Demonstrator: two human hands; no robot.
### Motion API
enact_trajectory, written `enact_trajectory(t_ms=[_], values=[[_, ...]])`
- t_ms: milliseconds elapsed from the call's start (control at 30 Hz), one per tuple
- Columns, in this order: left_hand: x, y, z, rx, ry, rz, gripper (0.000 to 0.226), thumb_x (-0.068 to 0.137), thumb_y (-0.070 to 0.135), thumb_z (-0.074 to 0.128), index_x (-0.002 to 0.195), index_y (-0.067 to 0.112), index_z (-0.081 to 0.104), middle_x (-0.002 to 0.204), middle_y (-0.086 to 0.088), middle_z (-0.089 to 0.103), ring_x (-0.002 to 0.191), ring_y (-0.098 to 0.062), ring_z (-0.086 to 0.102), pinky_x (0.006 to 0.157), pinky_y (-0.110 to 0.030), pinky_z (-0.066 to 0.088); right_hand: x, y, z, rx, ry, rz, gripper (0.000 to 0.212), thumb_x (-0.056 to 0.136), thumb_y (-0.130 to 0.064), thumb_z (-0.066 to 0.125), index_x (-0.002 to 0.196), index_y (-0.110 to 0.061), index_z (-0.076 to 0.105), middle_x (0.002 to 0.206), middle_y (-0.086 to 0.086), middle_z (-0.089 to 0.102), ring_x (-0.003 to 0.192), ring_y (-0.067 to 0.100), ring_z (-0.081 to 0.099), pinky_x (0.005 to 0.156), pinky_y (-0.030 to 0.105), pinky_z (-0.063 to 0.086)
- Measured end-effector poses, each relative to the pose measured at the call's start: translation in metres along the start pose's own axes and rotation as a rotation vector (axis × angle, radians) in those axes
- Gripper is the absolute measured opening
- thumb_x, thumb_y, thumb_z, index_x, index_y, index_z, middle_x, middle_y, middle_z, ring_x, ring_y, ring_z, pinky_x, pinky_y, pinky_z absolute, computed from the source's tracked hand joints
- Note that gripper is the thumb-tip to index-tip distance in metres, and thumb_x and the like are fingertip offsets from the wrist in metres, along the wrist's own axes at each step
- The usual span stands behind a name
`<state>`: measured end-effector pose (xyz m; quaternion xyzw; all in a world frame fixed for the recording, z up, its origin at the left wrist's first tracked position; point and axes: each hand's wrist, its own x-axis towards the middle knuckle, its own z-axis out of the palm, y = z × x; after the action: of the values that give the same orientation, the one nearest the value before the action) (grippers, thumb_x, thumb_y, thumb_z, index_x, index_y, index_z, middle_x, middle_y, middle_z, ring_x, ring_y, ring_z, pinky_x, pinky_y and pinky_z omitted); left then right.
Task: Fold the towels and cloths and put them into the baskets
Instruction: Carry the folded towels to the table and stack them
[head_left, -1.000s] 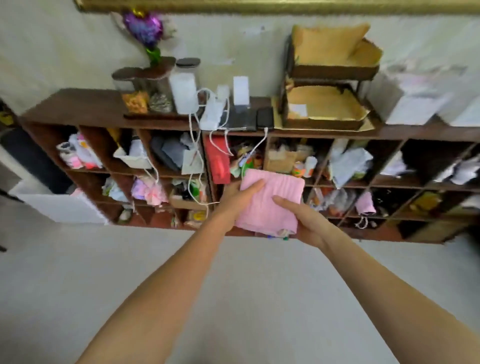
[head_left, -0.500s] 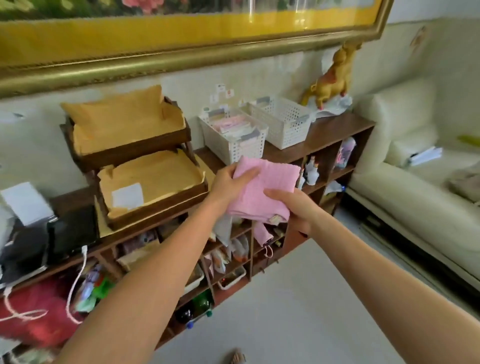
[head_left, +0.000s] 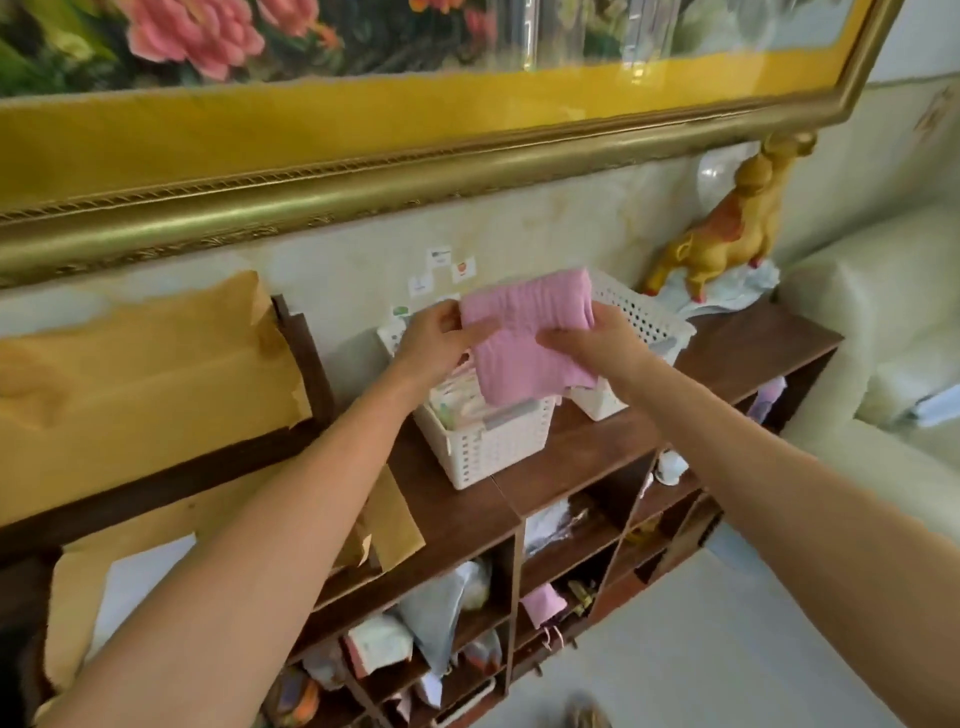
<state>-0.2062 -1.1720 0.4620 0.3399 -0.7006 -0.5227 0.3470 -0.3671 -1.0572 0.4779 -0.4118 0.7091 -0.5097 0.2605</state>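
Observation:
A folded pink cloth (head_left: 524, 338) hangs in the air over two white perforated baskets on the wooden shelf top. My left hand (head_left: 436, 343) grips its left edge and my right hand (head_left: 587, 345) grips its right side. The nearer basket (head_left: 493, 447) holds several folded pale cloths. The farther basket (head_left: 644, 317) stands behind and to the right, its inside mostly hidden by the cloth and my right hand.
A brown shelf unit (head_left: 727, 353) with cluttered cubbies carries the baskets. A golden animal figure (head_left: 727, 239) stands at its right end. Wooden trays lined with brown paper (head_left: 130, 374) sit to the left, a large framed picture (head_left: 363, 176) hangs above, and a cream sofa (head_left: 893, 364) is on the right.
I have turned right along the shelf and stepped closer. Both hands carried the pink cloth from in front of the cubbies to above the white baskets.

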Motion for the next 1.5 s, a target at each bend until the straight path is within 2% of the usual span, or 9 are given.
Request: enact_trajectory(t_ms=[133, 267, 500, 633, 833, 1033, 1167, 1333, 1500], values=[[0.057, -0.025, -0.009, 0.388, 0.169, -0.005, 0.033, 0.086, 0.022, 0.071, 0.116, 0.01, 0.062, 0.11, -0.003, 0.066, 0.091, -0.013, 0.061, 0.074, -0.013, 0.046, 0.097, -0.001, 0.009, -0.236, -0.016, -0.237, 0.006, 0.083, -0.017, 0.063, 0.087, -0.014, 0.061, 0.073, -0.001, 0.063, 0.069, 0.015, 0.059, 0.054, 0.022, 0.048], [0.089, -0.052, -0.017, 0.848, -0.102, -0.13, 0.059, 0.09, 0.035, 0.064, 0.143, 0.023, 0.041, 0.142, 0.0, 0.048, 0.128, -0.021, 0.049, 0.093, -0.022, 0.037, 0.18, -0.01, 0.027, -0.49, -0.144, -0.414, 0.017, 0.081, -0.026, 0.062, 0.094, -0.016, 0.063, 0.083, 0.004, 0.067, 0.078, 0.025, 0.063, 0.065, 0.034, 0.051], [0.102, -0.069, -0.003, 1.001, -0.302, -0.317, 0.072, 0.087, 0.048, 0.064, 0.145, 0.014, 0.036, 0.148, -0.005, 0.042, 0.133, -0.022, 0.042, 0.106, -0.03, 0.036, 0.247, -0.011, 0.065, -0.584, -0.312, -0.669, 0.02, 0.084, -0.025, 0.063, 0.099, -0.013, 0.059, 0.086, 0.006, 0.068, 0.075, 0.027, 0.062, 0.063, 0.028, 0.045], [0.09, -0.075, 0.015, 1.09, -0.27, -0.173, 0.049, 0.091, 0.033, 0.059, 0.136, 0.017, 0.047, 0.127, -0.003, 0.058, 0.111, -0.024, 0.056, 0.088, -0.029, 0.045, 0.255, -0.003, 0.086, -0.606, -0.422, -0.775, 0.02, 0.083, -0.021, 0.065, 0.097, -0.008, 0.061, 0.088, 0.01, 0.07, 0.076, 0.029, 0.064, 0.062, 0.026, 0.04], [0.077, -0.073, 0.017, 1.164, -0.191, 0.004, 0.055, 0.094, 0.026, 0.056, 0.145, 0.023, 0.037, 0.147, 0.002, 0.044, 0.13, -0.019, 0.045, 0.101, -0.028, 0.038, 0.246, 0.006, 0.112, -0.876, -0.625, -0.919, 0.026, 0.082, -0.01, 0.062, 0.104, -0.01, 0.05, 0.092, 0.009, 0.063, 0.08, 0.026, 0.06, 0.063, 0.032, 0.046], [0.066, -0.077, 0.021, 1.239, -0.153, -0.042, 0.052, 0.097, 0.028, 0.049, 0.146, 0.029, 0.033, 0.14, -0.001, 0.052, 0.12, -0.024, 0.055, 0.094, -0.039, 0.05, 0.231, 0.043, 0.134, -1.185, -0.449, -1.424, 0.046, 0.042, 0.0, 0.078, 0.085, -0.01, 0.065, 0.078, 0.003, 0.062, 0.063, 0.016, 0.061, 0.046, 0.024, 0.044], [0.06, -0.083, 0.017, 1.248, -0.13, -0.056, 0.048, 0.098, 0.027, 0.045, 0.145, 0.029, 0.036, 0.139, 0.001, 0.052, 0.119, -0.024, 0.054, 0.087, -0.037, 0.048, 0.222, 0.047, 0.141, -1.056, -0.765, -1.056, 0.046, 0.073, -0.006, 0.073, 0.113, -0.007, 0.048, 0.108, 0.006, 0.057, 0.1, 0.021, 0.056, 0.07, 0.027, 0.044], [0.056, -0.079, 0.004, 1.111, -0.119, -0.099, 0.036, 0.096, 0.03, 0.048, 0.131, 0.035, 0.053, 0.124, 0.006, 0.063, 0.109, -0.019, 0.06, 0.084, -0.039, 0.052, 0.224, 0.049, 0.139, -0.898, -0.987, -0.582, 0.05, 0.079, -0.005, 0.068, 0.119, -0.004, 0.037, 0.096, 0.008, 0.054, 0.087, 0.021, 0.053, 0.072, 0.032, 0.048], [0.065, -0.07, -0.012, 0.99, 0.239, -0.109, 0.029, 0.101, 0.032, 0.044, 0.125, 0.023, 0.057, 0.119, 0.005, 0.06, 0.108, -0.015, 0.056, 0.083, -0.028, 0.046, 0.231, 0.044, 0.129, -0.927, -1.153, -0.38, 0.061, 0.088, -0.02, 0.057, 0.142, -0.011, 0.032, 0.125, 0.011, 0.056, 0.091, 0.014, 0.056, 0.086, 0.029, 0.048]])
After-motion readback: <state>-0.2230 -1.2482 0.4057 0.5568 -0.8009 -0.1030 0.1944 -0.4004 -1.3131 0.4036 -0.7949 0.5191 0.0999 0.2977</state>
